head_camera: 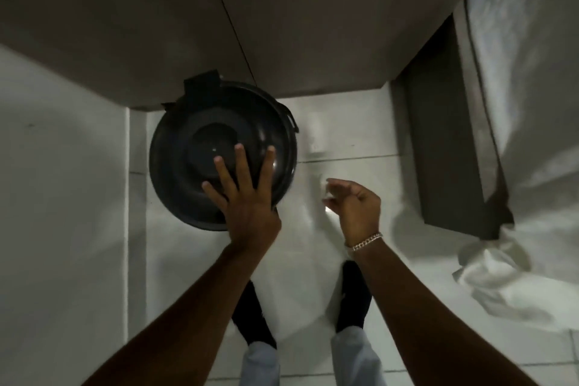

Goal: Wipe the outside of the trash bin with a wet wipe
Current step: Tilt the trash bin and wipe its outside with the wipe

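Note:
A round black trash bin with a domed lid stands on the white tiled floor, seen from straight above. My left hand lies flat on the near right part of the lid, fingers spread. To the right of the bin, off its surface, my right hand is curled around a small white wet wipe, of which only a blurred bit shows at the fingertips. A chain bracelet sits on that wrist.
A grey-brown wall or cabinet front rises just behind the bin. A white wall runs along the left. A dark bed base with white sheets fills the right. My feet in dark socks stand below the bin.

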